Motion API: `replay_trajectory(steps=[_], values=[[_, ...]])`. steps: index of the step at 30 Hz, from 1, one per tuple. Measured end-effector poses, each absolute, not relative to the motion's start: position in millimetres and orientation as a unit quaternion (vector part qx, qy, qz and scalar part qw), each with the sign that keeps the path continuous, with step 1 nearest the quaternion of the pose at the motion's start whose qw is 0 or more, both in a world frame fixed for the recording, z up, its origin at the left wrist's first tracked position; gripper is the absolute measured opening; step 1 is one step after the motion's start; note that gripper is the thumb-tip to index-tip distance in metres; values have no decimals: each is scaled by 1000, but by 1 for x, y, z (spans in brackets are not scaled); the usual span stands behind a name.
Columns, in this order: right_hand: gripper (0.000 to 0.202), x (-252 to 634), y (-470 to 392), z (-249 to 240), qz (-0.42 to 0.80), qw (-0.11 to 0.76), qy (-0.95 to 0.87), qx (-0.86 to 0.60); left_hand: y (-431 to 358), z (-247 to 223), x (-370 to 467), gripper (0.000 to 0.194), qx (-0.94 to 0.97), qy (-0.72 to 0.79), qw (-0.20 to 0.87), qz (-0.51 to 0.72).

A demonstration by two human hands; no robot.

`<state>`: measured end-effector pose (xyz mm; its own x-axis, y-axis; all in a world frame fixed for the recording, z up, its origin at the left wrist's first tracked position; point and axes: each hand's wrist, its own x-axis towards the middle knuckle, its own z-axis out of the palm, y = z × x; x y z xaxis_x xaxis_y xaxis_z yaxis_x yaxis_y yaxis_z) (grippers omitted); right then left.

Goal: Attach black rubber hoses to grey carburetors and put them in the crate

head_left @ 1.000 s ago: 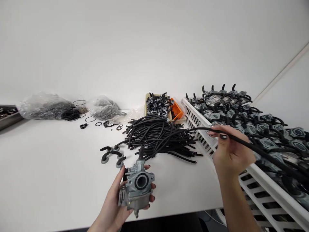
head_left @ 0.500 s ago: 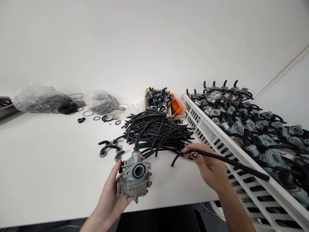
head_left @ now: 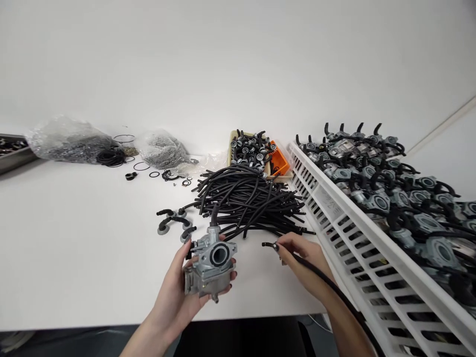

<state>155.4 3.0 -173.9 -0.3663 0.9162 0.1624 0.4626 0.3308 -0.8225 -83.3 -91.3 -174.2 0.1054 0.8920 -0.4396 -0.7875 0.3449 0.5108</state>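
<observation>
A grey metal carburetor (head_left: 210, 265) rests in my left hand (head_left: 174, 290), its round bore facing me and a short black rubber elbow sticking up from its top. The fingers wrap behind it, with their tips showing on its right side. My right hand (head_left: 307, 263) pinches a black rubber hose (head_left: 320, 273) close to one end. That end points left toward the carburetor, apart from it, while the rest of the hose runs back along my right forearm. Just beyond both hands lies a pile of black hoses (head_left: 249, 198).
A white slatted crate (head_left: 334, 210) full of carburetors stands at the right. Behind the hoses are a cream bin of caps (head_left: 249, 151) and an orange tray (head_left: 278, 161). Loose elbow caps (head_left: 174, 223) lie left of the carburetor. Plastic bags of parts (head_left: 70, 141) and black rings sit farther back.
My right hand has shifted its grip nearer the hose's end and turned it, so the long part now trails along my forearm. My left hand still holds the carburetor. The view has shifted slightly.
</observation>
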Motion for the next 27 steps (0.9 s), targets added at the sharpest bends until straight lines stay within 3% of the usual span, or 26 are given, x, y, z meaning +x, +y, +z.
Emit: replay_trajectory(steps=[6,10,19,27], values=[[6,139,-40,-197,538,448,-640,-317,-93,-182,-78,67,53,388,693,606],[10,128,-54,-216,625,434,-582,-287,-95,-195,-73,67,71,400,632,660],[19,123,-59,-224,648,386,-552,-357,-97,-201,-67,51,69,449,579,678],[20,123,-61,-222,640,386,-555,-365,-93,-195,-62,55,54,453,552,697]])
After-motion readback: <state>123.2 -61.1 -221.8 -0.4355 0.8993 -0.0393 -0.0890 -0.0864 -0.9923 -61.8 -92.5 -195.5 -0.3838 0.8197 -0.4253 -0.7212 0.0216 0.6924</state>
